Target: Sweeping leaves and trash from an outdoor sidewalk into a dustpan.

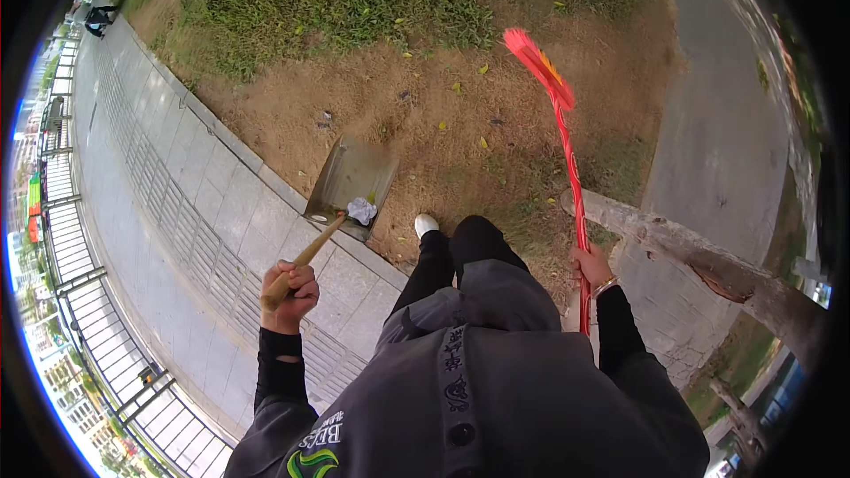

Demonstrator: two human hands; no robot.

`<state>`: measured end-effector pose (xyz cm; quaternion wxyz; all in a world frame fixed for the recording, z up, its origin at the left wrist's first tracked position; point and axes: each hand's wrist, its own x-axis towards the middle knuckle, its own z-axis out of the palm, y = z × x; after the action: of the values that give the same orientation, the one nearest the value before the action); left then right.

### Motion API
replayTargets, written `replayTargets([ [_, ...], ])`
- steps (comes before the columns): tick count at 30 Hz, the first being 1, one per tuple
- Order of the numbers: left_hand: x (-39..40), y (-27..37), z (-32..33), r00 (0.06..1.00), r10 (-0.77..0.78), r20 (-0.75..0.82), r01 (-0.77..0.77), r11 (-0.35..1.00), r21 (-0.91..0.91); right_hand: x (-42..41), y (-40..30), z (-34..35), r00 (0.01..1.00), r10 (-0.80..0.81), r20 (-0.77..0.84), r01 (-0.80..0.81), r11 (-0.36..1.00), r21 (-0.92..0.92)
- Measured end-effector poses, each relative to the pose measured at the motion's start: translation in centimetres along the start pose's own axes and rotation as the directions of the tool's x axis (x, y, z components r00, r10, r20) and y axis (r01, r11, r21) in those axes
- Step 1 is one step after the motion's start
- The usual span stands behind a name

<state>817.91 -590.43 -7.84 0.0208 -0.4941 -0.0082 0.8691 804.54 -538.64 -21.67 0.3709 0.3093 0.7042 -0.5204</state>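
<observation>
My left hand (290,295) grips the wooden handle (309,253) of a metal dustpan (352,169). Inside the pan, near the handle end, lie a crumpled whitish wad (362,210) and small bits of litter. The dustpan is over the seam between the bare soil and the paving. Around the red shaft of a broom (572,166) my right hand (591,267) is closed. The broom's head of red and orange bristles (539,69) points away from me, over the dirt; whether it touches the ground I cannot tell.
Several yellow leaves (456,87) and dark scraps (324,121) dot the soil before a grass patch (358,0). A tree trunk (690,252) stands at my right, beside a paved path (724,113). Leftward run a tiled sidewalk (199,212) and a metal railing (86,265). A person (99,20) is far off.
</observation>
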Motion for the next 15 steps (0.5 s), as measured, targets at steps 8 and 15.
replayTargets([
  [8,12.3,5.9,11.6,0.984,-0.171,0.049,0.152,0.953,0.263,12.3,-10.3,2.3,0.983,-0.144,-0.116,0.094,0.931,-0.352],
  [15,19.8,5.2,23.1,0.972,-0.228,-0.058,0.233,0.896,0.378,21.5,-16.4,9.7,0.977,-0.214,-0.007,0.105,0.512,-0.852],
])
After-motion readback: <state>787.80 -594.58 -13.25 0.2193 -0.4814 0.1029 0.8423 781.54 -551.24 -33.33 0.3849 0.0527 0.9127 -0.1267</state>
